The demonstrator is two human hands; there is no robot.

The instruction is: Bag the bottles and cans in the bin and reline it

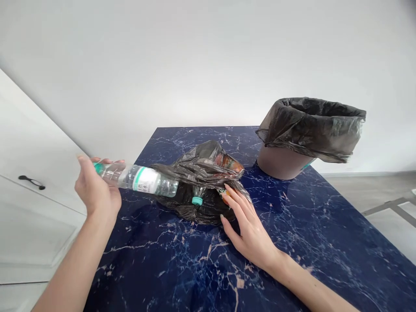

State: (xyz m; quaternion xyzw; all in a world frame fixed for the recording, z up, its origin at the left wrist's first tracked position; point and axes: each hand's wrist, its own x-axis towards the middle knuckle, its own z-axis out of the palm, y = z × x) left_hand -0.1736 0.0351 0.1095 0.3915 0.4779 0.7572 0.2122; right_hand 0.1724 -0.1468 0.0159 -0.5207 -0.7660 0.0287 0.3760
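Note:
My left hand (pixel 99 186) grips a clear plastic bottle (pixel 146 180) by its green-capped end. The bottle lies nearly level, its base at the mouth of a black plastic bag (pixel 201 171) on the table. Inside the bag's opening, a second bottle (pixel 197 200) shows its green cap; most of it is covered by the plastic. Orange and red packaging (pixel 229 163) shows through the bag's far right side. My right hand (pixel 243 225) rests on the bag's near right edge, fingers spread, touching the plastic and a small orange-printed item (pixel 225 197) partly under the fingertips.
A brownish bin (pixel 277 162) lined with a black bag (pixel 312 130) stands at the table's back right. The blue marbled table (pixel 201 268) meets a white wall behind. To the left is a white cabinet (pixel 29 216) with a dark handle.

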